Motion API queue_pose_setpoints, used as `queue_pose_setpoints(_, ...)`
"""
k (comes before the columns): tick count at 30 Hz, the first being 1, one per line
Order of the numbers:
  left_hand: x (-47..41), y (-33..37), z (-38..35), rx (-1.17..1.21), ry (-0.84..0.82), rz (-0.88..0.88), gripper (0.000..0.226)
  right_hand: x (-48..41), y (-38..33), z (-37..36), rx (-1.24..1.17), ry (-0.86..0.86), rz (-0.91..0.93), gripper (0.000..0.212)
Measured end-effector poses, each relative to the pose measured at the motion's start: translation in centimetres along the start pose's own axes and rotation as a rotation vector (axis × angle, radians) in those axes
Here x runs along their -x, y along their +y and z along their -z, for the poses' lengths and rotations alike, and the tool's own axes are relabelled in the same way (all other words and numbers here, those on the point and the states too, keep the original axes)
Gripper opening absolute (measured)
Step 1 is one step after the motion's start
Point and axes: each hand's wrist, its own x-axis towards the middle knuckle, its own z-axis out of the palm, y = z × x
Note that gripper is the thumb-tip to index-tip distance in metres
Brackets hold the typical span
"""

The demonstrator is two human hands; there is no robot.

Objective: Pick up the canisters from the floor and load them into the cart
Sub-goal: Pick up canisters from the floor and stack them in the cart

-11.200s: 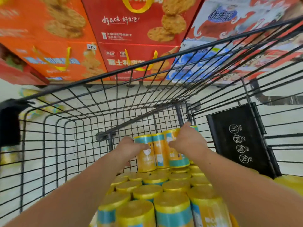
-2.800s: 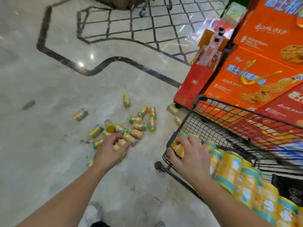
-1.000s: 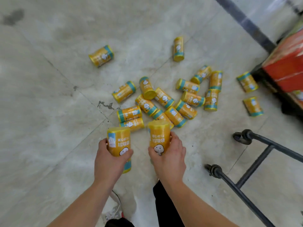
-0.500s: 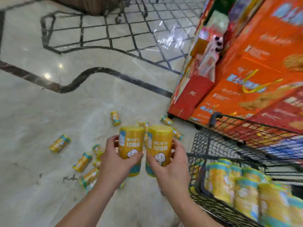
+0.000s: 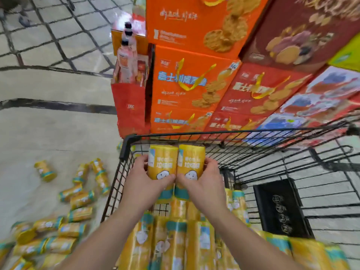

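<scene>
At lower left, yellow cylindrical canisters with teal bands (image 5: pixel 78 199) lie on their sides across the pale marble floor (image 5: pixel 48 129). The nearest ones are blurred and cut off by the bottom edge. Just right of them stands the black wire cart (image 5: pixel 127 145), its left wall close beside the scatter. Over the cart's open far half, the left hand (image 5: pixel 143 185) curls its fingers and thumb round an upright yellow canister (image 5: pixel 162 162). The right hand (image 5: pixel 205 185) grips a second canister (image 5: pixel 191 162), which touches the first. The hands hide the middle of both. Beneath the arms, loaded canisters (image 5: pixel 175 242) fill the near half, smeared by blur. A black plastic panel (image 5: pixel 280 209) leans at the right. Orange cardboard boxes (image 5: pixel 185 84) rise just beyond the far rim.
</scene>
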Motion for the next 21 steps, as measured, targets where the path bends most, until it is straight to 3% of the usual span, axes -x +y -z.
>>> queue_pose_setpoints(6,-6.2,-4.6,-7.3,-0.285,-0.066,0.240,0.058,-7.6,6.8,-2.9,0.236,-0.284,-0.287,0.093)
queue_pose_setpoints(9,-7.6,-8.1,-9.4,-0.369,-0.102,0.358,0.055,-8.7,9.5,-4.9,0.389,-0.464,-0.293,0.096)
queue_pose_setpoints(12,-8.4,-11.2,-10.7,-0.430,-0.138,0.464,0.057,-9.3,10.7,-6.0,0.565,-0.617,-0.222,0.082)
queue_pose_setpoints(15,-9.0,-12.6,-11.7,-0.517,-0.220,0.510,0.070,-10.1,11.7,-6.9,0.608,-0.663,-0.178,0.041)
queue_pose_setpoints(17,-9.5,-13.1,-12.1,-0.567,-0.296,0.527,0.074,-10.3,12.4,-7.4,0.632,-0.680,-0.175,0.037)
queue_pose_setpoints(21,-9.5,-12.8,-11.9,-0.523,-0.387,0.590,0.026,-10.3,13.3,-8.0,0.679,-0.680,-0.172,0.033)
